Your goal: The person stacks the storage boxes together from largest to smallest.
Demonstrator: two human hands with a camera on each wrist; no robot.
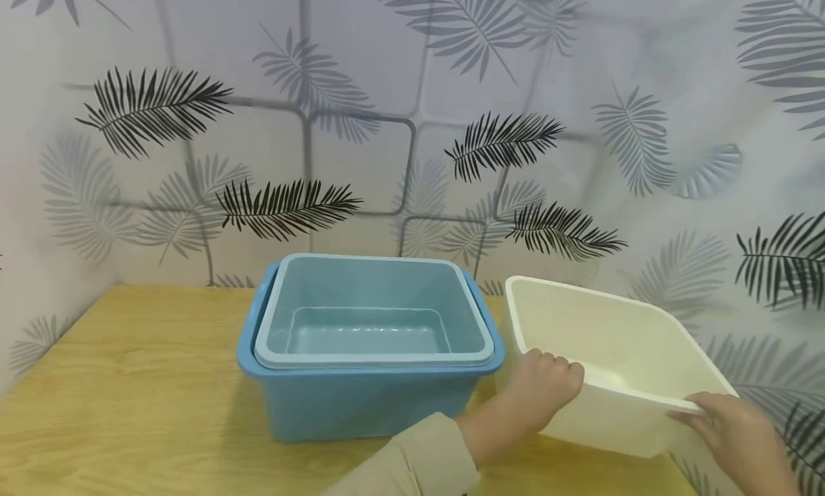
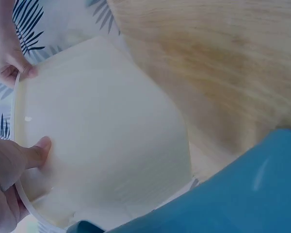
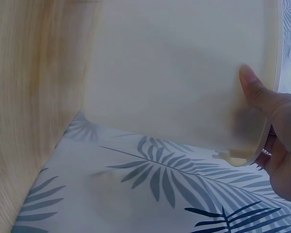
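Observation:
A cream-white plastic bin (image 1: 619,410) is tilted at the right end of the table, its opening turned toward the head camera. My left hand (image 1: 544,388) grips its near rim close to the left corner. In the left wrist view the thumb of that left hand (image 2: 14,170) presses the bin's outer wall, with fingers over the rim. My right hand (image 1: 741,431) pinches the same rim near the right corner. The right wrist view shows the thumb of the right hand (image 3: 276,116) against the outside wall and fingers behind the rim.
Left of the white bin stands a blue bin (image 1: 367,406) with a lighter blue bin (image 1: 374,285) nested inside it. Both rest on the wood-grain table (image 1: 129,403). A leaf-patterned wall covering (image 1: 361,159) rises behind the table and along its right side.

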